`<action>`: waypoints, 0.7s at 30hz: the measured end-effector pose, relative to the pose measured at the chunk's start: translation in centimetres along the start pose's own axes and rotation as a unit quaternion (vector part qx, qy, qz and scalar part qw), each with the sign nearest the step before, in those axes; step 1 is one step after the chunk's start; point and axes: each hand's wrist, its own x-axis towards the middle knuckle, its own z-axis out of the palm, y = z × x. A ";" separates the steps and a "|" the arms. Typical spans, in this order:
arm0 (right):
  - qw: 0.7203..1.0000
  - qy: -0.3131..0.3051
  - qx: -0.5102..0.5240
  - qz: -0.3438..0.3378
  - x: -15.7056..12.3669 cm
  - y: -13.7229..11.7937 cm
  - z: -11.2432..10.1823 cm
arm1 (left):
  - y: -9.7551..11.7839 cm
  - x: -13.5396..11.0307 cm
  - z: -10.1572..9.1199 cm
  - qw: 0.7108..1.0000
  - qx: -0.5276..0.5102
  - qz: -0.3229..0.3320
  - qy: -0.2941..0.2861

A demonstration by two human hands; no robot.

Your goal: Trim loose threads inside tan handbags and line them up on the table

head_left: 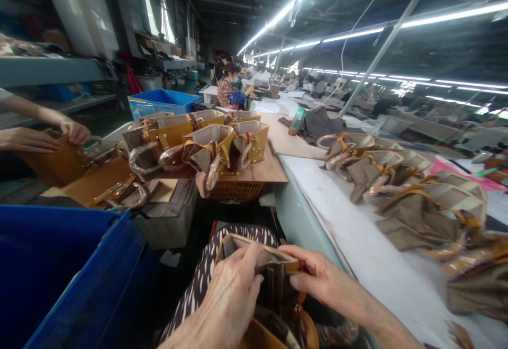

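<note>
On my lap, over black-and-white patterned cloth (198, 285), sits a handbag (277, 281) with dark brown and tan sides and a pale lining. My left hand (236, 285) grips the bag's top edge, thumb and fingers closed around it. Opposite it, my right hand (311, 270) pinches the other end of that edge between thumb and fingers. Below my right hand, a tan strap and a plastic-wrapped handle (337, 333) show. My forearms and left hand hide much of the bag's lower part.
Several similar handbags stand on a wooden board (270, 171) ahead and along the white worktable (313, 195) at right. A blue bin (99, 275) is at near left. Beyond it, a co-worker's hands (75, 131) hold a tan bag (53, 163). Another blue bin (162, 97) stands farther back.
</note>
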 end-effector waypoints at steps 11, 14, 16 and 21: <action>1.000 0.018 -0.002 0.018 -0.3 0.5 0.4 | -1.2 -0.1 0.6 0.994 -0.019 0.105 0.030; 1.000 0.012 -0.011 0.021 -0.2 0.4 0.5 | -1.2 -0.2 0.6 0.994 -0.023 0.107 0.019; 1.000 0.014 -0.017 0.022 -0.2 0.4 0.5 | -1.0 -0.4 0.3 0.994 -0.030 0.104 0.011; 1.000 0.010 -0.005 0.019 -0.3 0.5 0.4 | -0.4 -0.5 -0.3 0.995 -0.042 0.090 0.004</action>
